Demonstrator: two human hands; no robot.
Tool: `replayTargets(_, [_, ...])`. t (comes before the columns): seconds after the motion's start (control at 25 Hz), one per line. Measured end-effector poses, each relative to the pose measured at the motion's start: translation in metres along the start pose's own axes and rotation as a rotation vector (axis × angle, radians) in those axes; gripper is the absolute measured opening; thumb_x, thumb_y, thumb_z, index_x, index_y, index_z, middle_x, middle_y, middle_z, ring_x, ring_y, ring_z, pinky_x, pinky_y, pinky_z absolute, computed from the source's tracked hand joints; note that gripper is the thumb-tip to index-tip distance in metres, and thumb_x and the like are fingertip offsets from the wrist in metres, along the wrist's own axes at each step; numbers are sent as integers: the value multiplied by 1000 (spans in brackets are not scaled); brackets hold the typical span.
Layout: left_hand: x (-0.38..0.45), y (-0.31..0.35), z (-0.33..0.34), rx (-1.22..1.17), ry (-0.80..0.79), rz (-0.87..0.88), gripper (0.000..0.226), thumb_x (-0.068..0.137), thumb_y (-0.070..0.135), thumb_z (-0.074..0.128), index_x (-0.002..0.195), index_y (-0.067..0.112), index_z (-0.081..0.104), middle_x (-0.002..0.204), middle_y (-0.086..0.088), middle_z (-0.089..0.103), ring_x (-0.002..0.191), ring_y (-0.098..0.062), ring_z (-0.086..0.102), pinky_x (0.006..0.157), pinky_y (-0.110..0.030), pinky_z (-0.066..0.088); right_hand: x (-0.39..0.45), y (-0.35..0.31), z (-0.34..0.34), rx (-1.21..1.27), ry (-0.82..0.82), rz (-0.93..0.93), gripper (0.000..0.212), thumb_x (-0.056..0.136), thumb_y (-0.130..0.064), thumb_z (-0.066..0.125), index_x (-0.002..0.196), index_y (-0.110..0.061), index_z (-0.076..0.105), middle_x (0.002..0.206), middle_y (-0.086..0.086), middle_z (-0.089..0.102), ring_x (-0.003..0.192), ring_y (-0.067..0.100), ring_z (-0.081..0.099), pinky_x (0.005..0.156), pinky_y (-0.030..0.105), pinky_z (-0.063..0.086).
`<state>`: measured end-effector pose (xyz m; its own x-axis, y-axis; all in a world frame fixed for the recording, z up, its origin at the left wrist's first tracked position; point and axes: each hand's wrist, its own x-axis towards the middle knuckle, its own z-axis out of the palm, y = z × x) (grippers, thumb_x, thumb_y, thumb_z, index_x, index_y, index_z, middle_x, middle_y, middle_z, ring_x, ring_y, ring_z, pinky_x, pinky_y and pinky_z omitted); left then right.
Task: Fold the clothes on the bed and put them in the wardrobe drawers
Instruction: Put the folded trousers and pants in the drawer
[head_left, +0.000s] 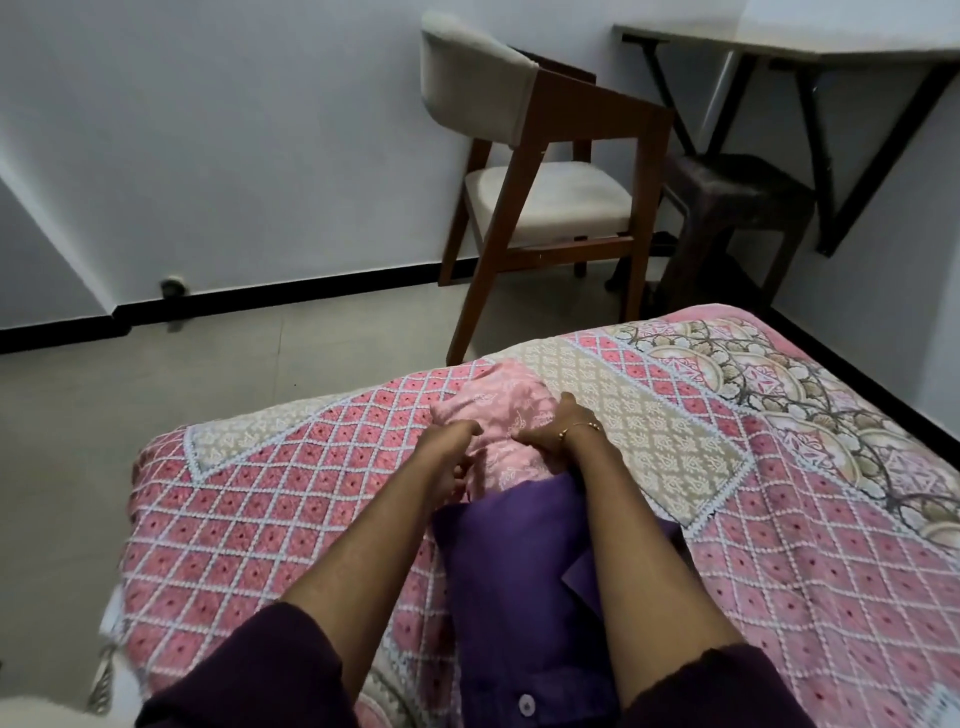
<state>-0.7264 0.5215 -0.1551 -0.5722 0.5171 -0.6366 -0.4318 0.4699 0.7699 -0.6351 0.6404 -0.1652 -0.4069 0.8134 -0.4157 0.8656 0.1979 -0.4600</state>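
Here, both hands are gripping a soft pink printed garment (498, 415) bunched on the quilted, diamond-stitched bedspread (270, 493): the left hand (449, 457) is curling its fingers into the cloth's edge, the right hand (550, 436) is clutching its side. A smooth purple garment (519, 582), buttoned, is lying just nearer, touching it.
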Motion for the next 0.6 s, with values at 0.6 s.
replayTargets(0.6, [3, 28, -58, -384, -171, 62, 42, 76, 21, 71, 114, 5, 63, 105, -18, 69, 90, -30, 68, 62, -32, 56, -33, -84, -9, 700, -238, -144, 45, 73, -24, 78, 108, -3, 59, 87, 6, 65, 68, 16, 62, 50, 21, 45])
